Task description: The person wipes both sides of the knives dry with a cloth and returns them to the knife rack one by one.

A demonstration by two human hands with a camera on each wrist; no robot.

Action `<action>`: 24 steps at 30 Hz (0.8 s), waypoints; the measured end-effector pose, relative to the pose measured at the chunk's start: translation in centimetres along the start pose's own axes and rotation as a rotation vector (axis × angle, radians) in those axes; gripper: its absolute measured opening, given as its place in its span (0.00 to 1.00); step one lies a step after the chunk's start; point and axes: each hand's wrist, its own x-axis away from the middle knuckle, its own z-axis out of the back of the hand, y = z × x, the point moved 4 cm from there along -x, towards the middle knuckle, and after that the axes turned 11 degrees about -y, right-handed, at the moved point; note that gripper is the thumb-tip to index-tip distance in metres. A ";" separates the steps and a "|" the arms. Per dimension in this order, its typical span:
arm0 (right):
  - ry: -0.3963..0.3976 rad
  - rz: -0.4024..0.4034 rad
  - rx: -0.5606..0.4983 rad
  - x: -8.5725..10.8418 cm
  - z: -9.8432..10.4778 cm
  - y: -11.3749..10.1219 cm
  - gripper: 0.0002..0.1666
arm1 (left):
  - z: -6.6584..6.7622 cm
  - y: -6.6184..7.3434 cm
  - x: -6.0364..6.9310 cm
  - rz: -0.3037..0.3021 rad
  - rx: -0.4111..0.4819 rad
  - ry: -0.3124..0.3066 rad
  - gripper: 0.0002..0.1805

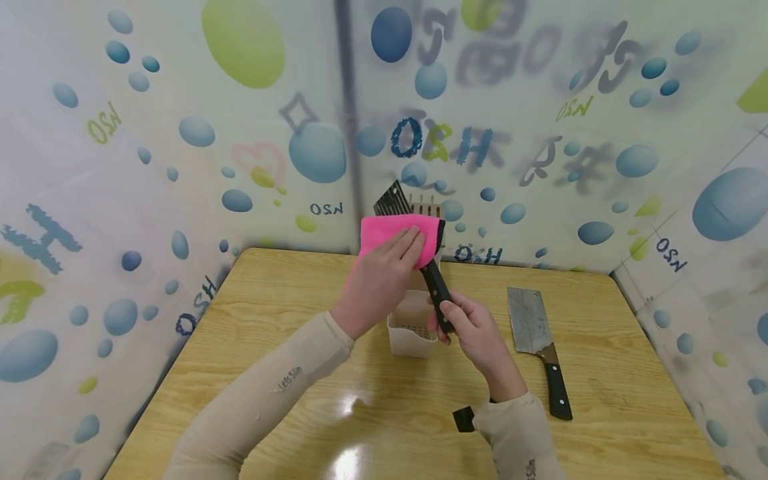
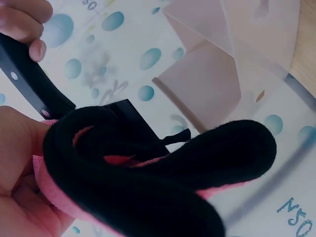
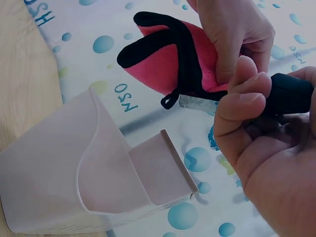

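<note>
My left hand (image 1: 384, 280) grips a pink cloth (image 1: 384, 230) with black edging. The cloth is folded around the blade of a kitchen knife (image 1: 440, 293), covering most of it. Above the cloth shows the knife's dark, striped end with a small hole. My right hand (image 1: 474, 330) holds the black riveted handle, fingers curled round it, with the blade tilted up and leftward. In the left wrist view the cloth's black border (image 2: 163, 173) hides much of the blade. In the right wrist view a short strip of metal blade (image 3: 197, 102) shows beside the cloth.
A beige plastic holder (image 1: 414, 343) with a slotted back stands on the wooden table (image 1: 288, 300), behind and below the hands. To the right lies a cleaver (image 1: 531, 323) with a black handle. Patterned sheets (image 1: 510, 120) enclose the table at the back and sides.
</note>
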 end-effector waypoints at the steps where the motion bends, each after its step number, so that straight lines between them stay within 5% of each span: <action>1: -0.003 0.003 0.000 0.0 0.0 0.0 0.20 | 0.0 -0.2 0.0 0.008 0.000 0.001 0.25; 24: -0.066 0.117 -0.013 0.5 -0.1 0.3 0.22 | -0.5 -4.2 -1.1 0.141 0.142 0.037 0.24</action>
